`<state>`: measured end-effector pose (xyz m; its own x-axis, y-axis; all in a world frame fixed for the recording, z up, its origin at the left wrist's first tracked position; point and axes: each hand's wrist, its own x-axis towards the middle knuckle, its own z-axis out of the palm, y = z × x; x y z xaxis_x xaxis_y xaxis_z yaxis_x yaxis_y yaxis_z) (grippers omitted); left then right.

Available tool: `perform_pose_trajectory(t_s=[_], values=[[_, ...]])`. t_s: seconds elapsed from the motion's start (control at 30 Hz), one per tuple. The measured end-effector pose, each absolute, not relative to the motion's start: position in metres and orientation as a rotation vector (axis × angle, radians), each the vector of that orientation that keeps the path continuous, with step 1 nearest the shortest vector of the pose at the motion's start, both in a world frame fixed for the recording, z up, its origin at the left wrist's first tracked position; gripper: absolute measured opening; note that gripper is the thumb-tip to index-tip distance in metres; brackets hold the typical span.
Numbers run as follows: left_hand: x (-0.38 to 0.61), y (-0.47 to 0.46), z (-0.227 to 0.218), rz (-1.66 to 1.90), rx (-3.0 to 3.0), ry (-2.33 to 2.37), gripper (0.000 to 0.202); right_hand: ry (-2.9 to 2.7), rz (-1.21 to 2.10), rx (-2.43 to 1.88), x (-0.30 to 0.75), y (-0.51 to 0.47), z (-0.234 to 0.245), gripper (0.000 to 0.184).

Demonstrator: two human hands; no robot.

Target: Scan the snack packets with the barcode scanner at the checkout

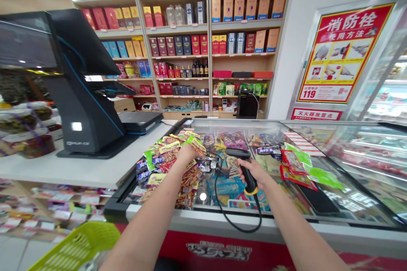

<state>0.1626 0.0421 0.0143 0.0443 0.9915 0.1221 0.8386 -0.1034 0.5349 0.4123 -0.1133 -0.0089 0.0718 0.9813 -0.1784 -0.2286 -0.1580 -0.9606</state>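
Note:
My right hand (256, 174) is closed round the handle of a black barcode scanner (241, 156) with a yellow band, its head pointing left over the glass freezer lid (333, 135). The scanner's black cable (237, 224) loops down over the freezer's front edge. My left hand (187, 153) is closed on a green and yellow snack packet (194, 144), held above a heap of snack packets (165, 165) on the glass.
A black checkout terminal (79, 106) stands on the white counter (63, 169) at left. Red and green packets (297, 165) and a dark phone (318, 201) lie on the glass at right. A yellow-green basket (76, 247) sits below. Shelves of boxed goods (197, 46) fill the back wall.

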Motion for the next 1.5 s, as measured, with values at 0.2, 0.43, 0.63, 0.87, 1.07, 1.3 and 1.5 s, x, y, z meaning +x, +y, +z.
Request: perform_pose_trajectory(t_s=[0.2,0.43,0.63,0.87,1.07,1.3,1.5], values=[[0.19,0.05,0.019,1.204,1.448,1.274,0.021,-0.9,1.287,-1.145,0.425,-0.105,0.013,0.03],[0.238,0.041,0.009,1.55,0.971,0.853,0.018,-0.96,1.291,-1.062,0.429,-0.097,0.033,0.041],[0.249,0.039,-0.007,1.589,0.951,0.799,0.026,-0.991,1.268,-1.098,0.434,-0.097,0.014,0.044],[0.25,0.034,-0.015,1.62,1.165,0.894,0.027,-0.999,1.309,-1.13,0.434,-0.101,0.009,0.043],[0.253,0.028,-0.012,1.653,1.295,1.048,0.021,-0.959,1.376,-1.138,0.434,-0.101,0.016,0.034],[0.261,0.033,-0.016,1.628,1.154,0.995,0.011,-0.894,1.392,-1.188,0.431,-0.1,0.02,0.026],[0.262,0.033,-0.016,1.63,1.154,0.955,0.011,-0.909,1.39,-1.184,0.432,-0.102,0.021,0.027]])
